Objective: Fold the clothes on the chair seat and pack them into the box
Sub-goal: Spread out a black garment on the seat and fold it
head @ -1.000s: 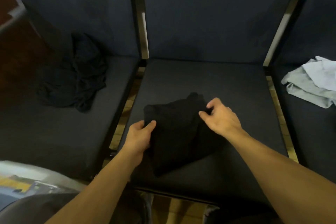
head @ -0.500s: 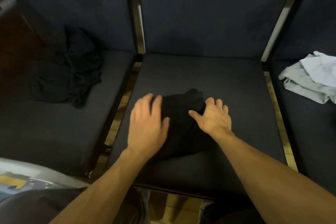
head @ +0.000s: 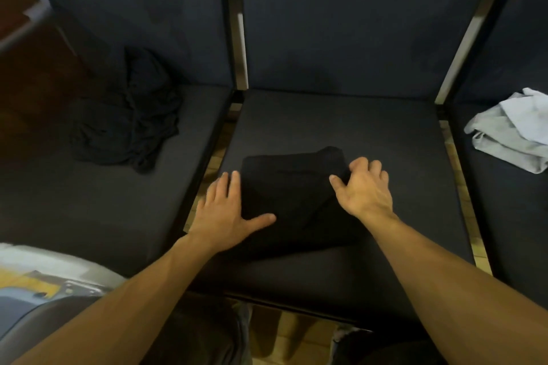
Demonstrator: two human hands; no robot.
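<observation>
Black garment (head: 293,187), mid chair seat (head: 341,127), now a flatter, squarer fold vs 1 s ago. Left hand (head: 225,210) went from gripping to flat pressing; right hand (head: 364,187) pinches far-right corner. Nearly box-ready.

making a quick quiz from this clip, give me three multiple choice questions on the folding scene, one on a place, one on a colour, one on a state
1. Where does the crumpled dark garment lie?
A. on the left seat
B. on the floor
C. on the middle seat

2. What colour is the garment on the right seat?
A. red
B. pale grey-blue
C. black

3. How is the left hand placed on the black garment?
A. lifted clear of it
B. fist closed around a bunch
C. flat, fingers straight

Answers:
1 A, it sits bunched on the left cushion.
2 B, its pale cloth stands out against the dark seat.
3 C, the palm lies flat at the garment's left edge, while the right hand curls at its right edge.
</observation>
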